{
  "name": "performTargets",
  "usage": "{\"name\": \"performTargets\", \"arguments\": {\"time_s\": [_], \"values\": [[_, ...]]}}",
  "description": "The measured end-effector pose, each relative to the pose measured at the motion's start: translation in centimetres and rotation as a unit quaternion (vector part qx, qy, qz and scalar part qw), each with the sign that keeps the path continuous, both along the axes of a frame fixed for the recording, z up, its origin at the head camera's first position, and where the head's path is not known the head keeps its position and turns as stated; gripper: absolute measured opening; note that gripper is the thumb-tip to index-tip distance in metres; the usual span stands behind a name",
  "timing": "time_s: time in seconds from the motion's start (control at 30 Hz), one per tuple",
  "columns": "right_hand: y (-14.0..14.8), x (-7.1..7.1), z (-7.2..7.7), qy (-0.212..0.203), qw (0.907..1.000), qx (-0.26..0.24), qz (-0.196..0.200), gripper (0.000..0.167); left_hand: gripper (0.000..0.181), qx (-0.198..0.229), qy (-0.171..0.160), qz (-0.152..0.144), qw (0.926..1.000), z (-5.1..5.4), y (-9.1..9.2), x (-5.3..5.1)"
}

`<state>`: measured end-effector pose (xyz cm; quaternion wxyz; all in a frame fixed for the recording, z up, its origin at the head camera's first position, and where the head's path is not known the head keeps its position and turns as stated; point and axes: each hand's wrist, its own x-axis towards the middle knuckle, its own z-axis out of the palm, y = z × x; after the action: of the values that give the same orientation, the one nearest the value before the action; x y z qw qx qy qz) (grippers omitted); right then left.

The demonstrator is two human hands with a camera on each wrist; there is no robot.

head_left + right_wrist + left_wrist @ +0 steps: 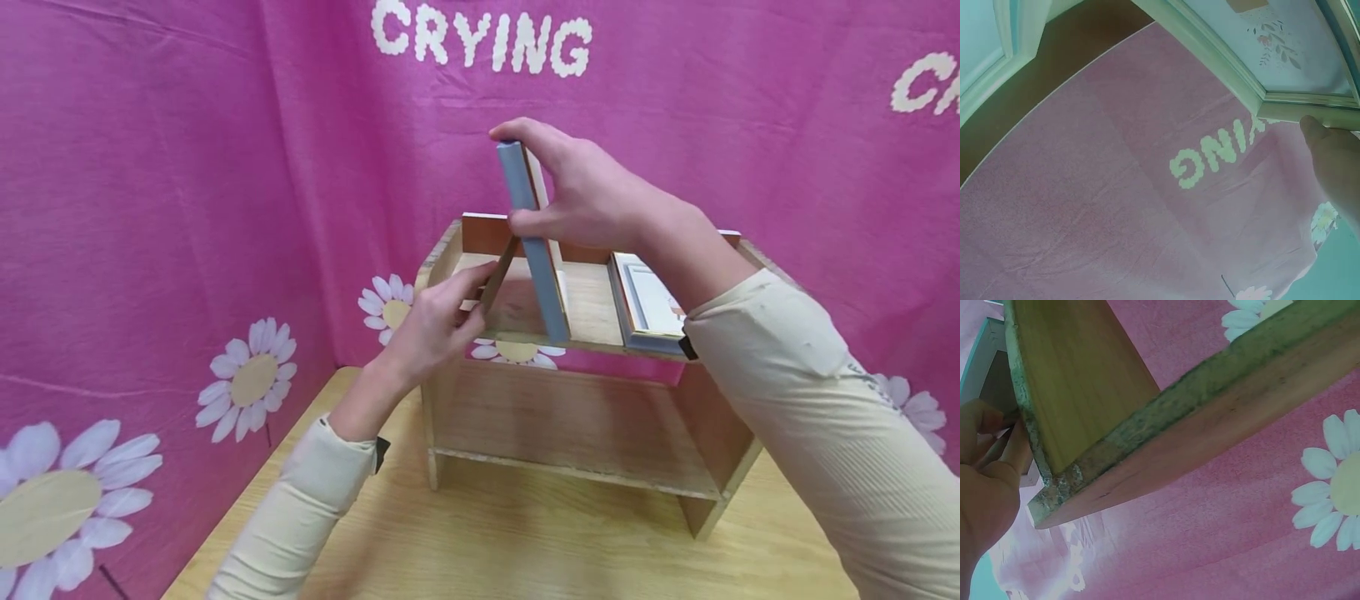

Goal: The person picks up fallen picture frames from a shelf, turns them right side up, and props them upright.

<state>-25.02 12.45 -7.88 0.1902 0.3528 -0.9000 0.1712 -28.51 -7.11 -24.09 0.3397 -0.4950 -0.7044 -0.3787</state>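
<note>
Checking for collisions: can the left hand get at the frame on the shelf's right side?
Probably not: the held frame and right hand stand between the left hand, which pinches a brown strut, and the right-side frame.

Head view: looking forward and down from the near side, above the desk (487,554), far enough back to take in nearly the whole shelf (577,425), the left grip (432,327), the right grip (590,192) and the pink cloth (172,183) beyond. Left wrist view: looking past the left grip from very close, tilted, with rough shelf edges slanting across and a daisy (1344,481) farther off. Sharing shelf, left grip and cloth with the head view. Right wrist view: facing the far cloth, rolled nearly upside down, close beside the raised picture frame (1300,62). Sharing frame, right grip and far lettering (1217,151) with the head view.
</note>
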Motion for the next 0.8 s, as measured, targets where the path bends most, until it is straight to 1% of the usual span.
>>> {"name": "performTargets", "arguments": {"time_s": [0.07, 0.17, 0.3, 0.37, 0.47, 0.57, 0.67, 0.73, 0.8], "values": [[-0.1, 0.0, 0.1, -0.005, 1.0000, 0.005, -0.001, 0.074, 0.041, 0.003, 0.006, -0.007, 0.9999, -0.1, 0.1, -0.1], [0.0, 0.1, 0.1, -0.014, 0.9998, 0.011, -0.009, 0.075, 0.041, 0.004, 0.010, -0.009, 0.9999, -0.2, 0.2, -0.1], [0.4, 0.2, 0.2, -0.038, 0.9991, 0.003, -0.017, 0.078, 0.041, 0.005, -0.005, -0.009, 0.9999, -0.2, 0.4, 0.0], [0.7, 0.2, 0.3, -0.060, 0.9981, -0.006, -0.012, 0.078, 0.038, 0.011, -0.019, -0.007, 0.9997, -0.1, 0.5, 0.0], [1.3, 0.0, 0.5, -0.113, 0.9928, -0.036, 0.015, 0.077, 0.033, 0.026, -0.042, -0.003, 0.9988, -0.1, 0.6, 0.0], [1.9, -0.6, 0.6, -0.161, 0.9813, -0.084, 0.064, 0.074, 0.031, 0.038, -0.062, 0.001, 0.9973, 0.0, 0.7, 0.0], [2.1, -1.4, 0.5, -0.172, 0.9725, -0.113, 0.108, 0.070, 0.032, 0.039, -0.076, -0.001, 0.9963, 0.2, 0.6, 0.1], [2.1, -1.7, 0.4, -0.172, 0.9697, -0.126, 0.119, 0.069, 0.032, 0.038, -0.085, -0.003, 0.9957, 0.3, 0.5, 0.1], [2.2, -1.9, 0.3, -0.169, 0.9692, -0.132, 0.120, 0.067, 0.033, 0.035, -0.096, -0.007, 0.9948, 0.4, 0.4, 0.1]]}}
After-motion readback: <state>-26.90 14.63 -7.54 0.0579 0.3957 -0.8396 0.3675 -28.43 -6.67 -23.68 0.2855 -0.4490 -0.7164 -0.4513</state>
